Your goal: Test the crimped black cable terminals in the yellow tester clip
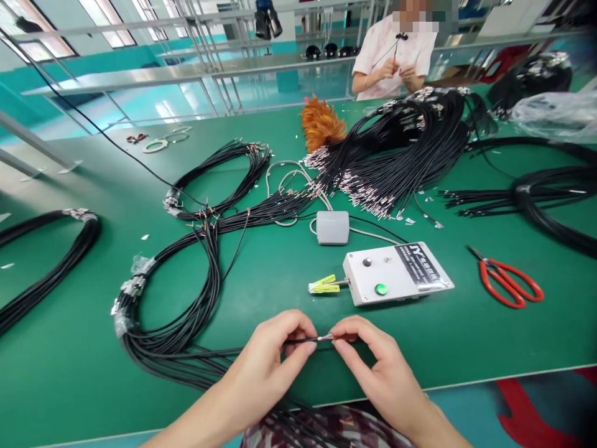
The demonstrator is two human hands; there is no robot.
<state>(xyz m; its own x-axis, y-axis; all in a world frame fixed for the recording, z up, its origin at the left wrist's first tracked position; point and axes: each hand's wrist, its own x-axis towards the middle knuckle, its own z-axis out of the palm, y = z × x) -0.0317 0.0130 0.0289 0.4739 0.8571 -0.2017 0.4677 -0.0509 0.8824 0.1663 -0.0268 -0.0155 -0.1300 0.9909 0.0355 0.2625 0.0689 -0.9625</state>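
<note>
Pinching a thin black wire (298,340) near its metal terminal end (325,337) between left hand (275,354) and right hand (368,361), both grips closed on it, just in front of the white tester box (396,274), steadying the tip for handling.

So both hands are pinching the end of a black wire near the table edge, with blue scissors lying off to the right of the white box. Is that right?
Not quite: the scissors are red, not blue, as the head view shows. The rest holds: the left hand and right hand pinch the end of a black wire near the edge of the table, and the scissors lie to the right of the white box.
</note>
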